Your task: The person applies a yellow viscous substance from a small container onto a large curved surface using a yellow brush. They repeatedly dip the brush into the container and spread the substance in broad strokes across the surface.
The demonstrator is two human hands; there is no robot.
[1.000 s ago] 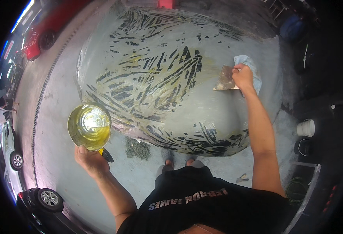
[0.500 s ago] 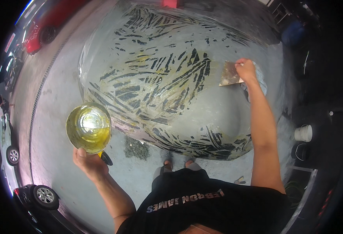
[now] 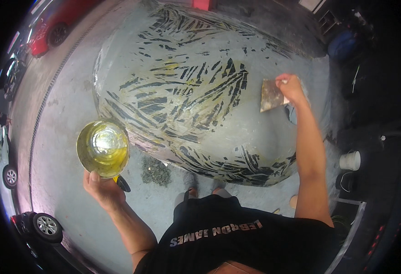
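My left hand (image 3: 104,191) grips a round metal bowl (image 3: 103,148) with yellow residue coating its inside. Below its rim, beside my fingers, a yellow and black piece (image 3: 122,183) sticks out; what it belongs to is hidden. In my right hand (image 3: 291,87) is a flat, squarish spreader (image 3: 271,96), smeared brownish grey. It is held over the right side of a large rounded grey body (image 3: 250,123), whose surface carries many dark streaks and yellowish smears. Whether the spreader's edge touches the surface I cannot tell. A pale bluish patch (image 3: 293,115) shows beside my right forearm.
Dark debris (image 3: 156,171) lies on the grey floor near my feet. At the right stand a white bucket (image 3: 350,160) and a blue drum (image 3: 342,44). Parked cars, including a red car (image 3: 41,39), line the left beyond a floor grate (image 3: 50,86).
My right hand and the spreader have moved slightly nearer to me, and the spreader has turned a little. My left hand keeps the bowl at almost the same place. The view has shifted slightly.
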